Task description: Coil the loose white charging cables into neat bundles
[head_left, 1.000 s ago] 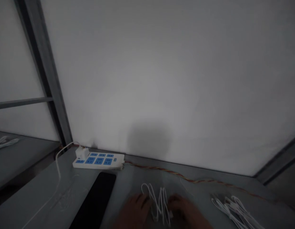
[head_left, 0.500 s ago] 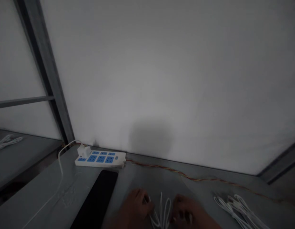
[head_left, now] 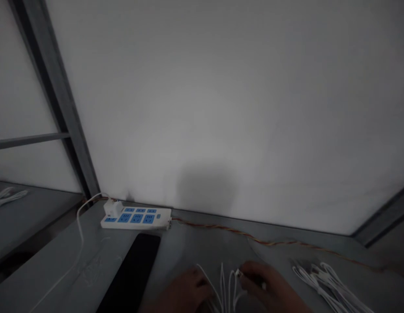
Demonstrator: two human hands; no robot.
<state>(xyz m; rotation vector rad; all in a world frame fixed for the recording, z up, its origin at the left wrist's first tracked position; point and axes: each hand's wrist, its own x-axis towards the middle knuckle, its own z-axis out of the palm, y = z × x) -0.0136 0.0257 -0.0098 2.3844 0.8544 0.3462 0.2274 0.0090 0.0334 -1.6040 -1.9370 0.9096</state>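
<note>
White panel (head_left: pixel 205 95) behind the work area, dim, brightest toward its middle, with a soft shadow (head_left: pixel 206 184) low on it; grey metal post (head_left: pixel 63 100) slanting down at left. Grey tabletop (head_left: pixel 175 254) runs in front; near the bottom edge of view we note a looped white cable (head_left: pixel 222 282), set between our left hand (head_left: pixel 188 289) and our right hand (head_left: pixel 268 282), which face one another across it. Our left has its forearm low, back of the hand upward, fingers bent inward; it sits against the strands, but poor light and blur keep us from telling whether it grips them. Our right angles in from lower right, knuckles raised, fingers curled and pointing left; thumb and forefinger are closed on a small pale cable end (head_left: pixel 238 273). Between the two we see several narrow loops, their lower parts cut off by the frame. Left of our left hand, a long black flat object (head_left: pixel 131 269) lies aslant; beyond it, a white power strip (head_left: pixel 136 225) with blue sockets carries a white plug adapter (head_left: pixel 113 208) near its left end. Farther back we trace a twisted wire (head_left: pixel 221 227) from the strip off rightward; right of our right hand lies a bundle of white cables (head_left: pixel 328 287)
</note>
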